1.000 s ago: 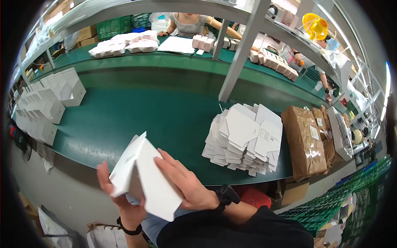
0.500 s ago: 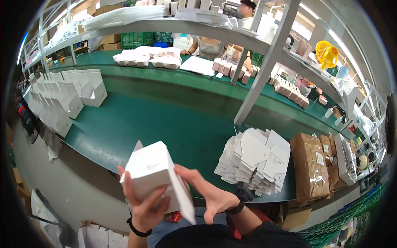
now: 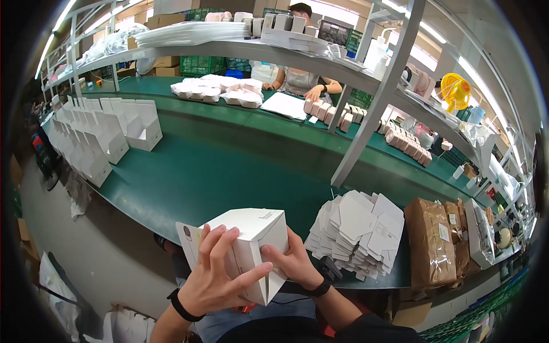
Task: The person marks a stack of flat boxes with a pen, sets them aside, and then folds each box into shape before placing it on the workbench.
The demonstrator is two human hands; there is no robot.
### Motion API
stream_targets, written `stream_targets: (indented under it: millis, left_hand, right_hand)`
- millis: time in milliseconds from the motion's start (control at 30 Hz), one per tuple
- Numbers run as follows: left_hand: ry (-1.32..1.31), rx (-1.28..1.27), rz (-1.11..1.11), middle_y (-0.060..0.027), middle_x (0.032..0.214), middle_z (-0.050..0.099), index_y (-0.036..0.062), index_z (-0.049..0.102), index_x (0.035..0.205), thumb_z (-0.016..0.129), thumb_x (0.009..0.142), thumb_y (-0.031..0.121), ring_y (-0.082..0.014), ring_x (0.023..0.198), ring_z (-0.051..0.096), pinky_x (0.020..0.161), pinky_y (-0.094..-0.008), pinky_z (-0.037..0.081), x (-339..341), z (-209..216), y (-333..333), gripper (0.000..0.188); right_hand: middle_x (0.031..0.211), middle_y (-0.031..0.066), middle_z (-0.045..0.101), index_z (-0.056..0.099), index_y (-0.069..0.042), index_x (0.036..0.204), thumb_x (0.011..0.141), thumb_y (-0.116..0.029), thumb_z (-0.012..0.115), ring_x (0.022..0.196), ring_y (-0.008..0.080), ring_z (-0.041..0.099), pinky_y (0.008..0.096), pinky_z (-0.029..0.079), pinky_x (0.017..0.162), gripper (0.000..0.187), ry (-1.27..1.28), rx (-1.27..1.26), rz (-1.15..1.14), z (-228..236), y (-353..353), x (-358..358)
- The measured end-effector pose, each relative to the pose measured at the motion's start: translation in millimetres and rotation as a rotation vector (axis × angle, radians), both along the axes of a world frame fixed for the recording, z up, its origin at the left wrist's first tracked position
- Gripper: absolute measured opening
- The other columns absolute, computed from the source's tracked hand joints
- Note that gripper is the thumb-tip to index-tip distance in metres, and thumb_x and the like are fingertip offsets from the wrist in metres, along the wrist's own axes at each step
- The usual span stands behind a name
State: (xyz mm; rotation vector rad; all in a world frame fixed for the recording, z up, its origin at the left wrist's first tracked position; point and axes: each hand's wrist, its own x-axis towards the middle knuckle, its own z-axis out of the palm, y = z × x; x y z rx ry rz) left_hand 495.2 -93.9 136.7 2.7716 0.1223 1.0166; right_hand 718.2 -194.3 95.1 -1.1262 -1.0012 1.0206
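Observation:
A white carton [image 3: 247, 223], folded into box shape, is held between my hands over the near edge of the green table. One flap sticks out at its left side. My left hand [image 3: 220, 274] grips the carton from the left, its fingers spread over the near side. At the right, my right hand [image 3: 294, 260] holds the carton with the thumb pressed on the side facing me and the other fingers mostly hidden behind it. To the right lies a messy stack of flat white cartons [image 3: 357, 226].
Rows of open white boxes [image 3: 143, 128] stand on the green table [image 3: 211, 166] at the left. Brown wrapped packages [image 3: 428, 243] sit at the right edge. A grey post [image 3: 374, 97] carries a shelf above. Across the table, a person works beside pinkish items [image 3: 326, 110].
The carton has turned and moved right. My right hand has closed onto its right side, and my left hand has shifted right with it. The view has tilted slightly.

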Motion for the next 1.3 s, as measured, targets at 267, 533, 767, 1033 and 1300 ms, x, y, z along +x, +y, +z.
stream_targets:
  millis: [267, 533, 767, 1033, 1300]
  left_hand:
    - [-0.027, -0.216, 0.309, -0.0223, 0.15, 0.04, 0.02, 0.057, 0.141, 0.087, 0.076, 0.029, -0.0421, 0.129, 0.05, 0.106, -0.0564, 0.047, -1, -68, 15, 0.072]
    - [0.043, -0.412, 0.274, -0.0085, 0.135, 0.059, 0.0125, 0.059, 0.133, 0.073, 0.093, 0.014, -0.0248, 0.085, 0.07, 0.067, -0.0365, 0.058, 30, -98, 16, 0.042]
    - [-0.011, -0.29, 0.441, -0.0073, 0.118, 0.062, 0.0106, 0.066, 0.116, 0.075, 0.093, 0.022, -0.0256, 0.087, 0.068, 0.065, -0.0379, 0.057, 39, -99, 54, 0.027]
    - [-0.061, -0.248, 0.492, -0.0142, 0.11, 0.057, 0.0064, 0.065, 0.1, 0.077, 0.091, 0.021, -0.0341, 0.101, 0.063, 0.081, -0.0435, 0.056, 12, -116, 136, 0.021]
    - [-0.308, -0.388, 0.681, -0.0198, 0.137, 0.054, 0.0038, 0.06, 0.128, 0.072, 0.094, 0.017, -0.0396, 0.114, 0.062, 0.093, -0.0399, 0.053, -47, -77, 135, 0.038]
  right_hand:
    - [0.128, 0.0108, 0.059, 0.046, -0.003, 0.153, 0.092, -0.018, 0.077, 0.119, 0.0254, 0.059, 0.0373, 0.047, 0.104, 0.07, -0.752, 0.309, -0.349, 15, 11, -4]
    - [0.131, 0.0127, 0.059, 0.064, -0.006, 0.135, 0.077, 0.0, 0.073, 0.121, 0.0353, 0.058, 0.0421, 0.051, 0.102, 0.059, -1.574, 0.152, 0.103, -32, 36, -5]
    - [0.129, 0.022, 0.067, 0.065, 0.001, 0.128, 0.083, 0.0, 0.069, 0.12, 0.0425, 0.063, 0.0447, 0.049, 0.108, 0.045, -1.33, 0.025, -0.477, 55, -37, 93]
    - [0.14, 0.0273, 0.055, 0.048, 0.006, 0.147, 0.075, -0.024, 0.088, 0.134, 0.042, 0.049, 0.048, 0.043, 0.11, 0.088, -1.415, -0.488, -0.458, -7, -124, 218]
    - [0.108, 0.0108, 0.058, 0.053, 0.004, 0.139, 0.066, -0.013, 0.089, 0.103, 0.0247, 0.057, 0.0361, 0.048, 0.095, 0.083, -1.108, -0.424, -0.607, 59, -113, 187]
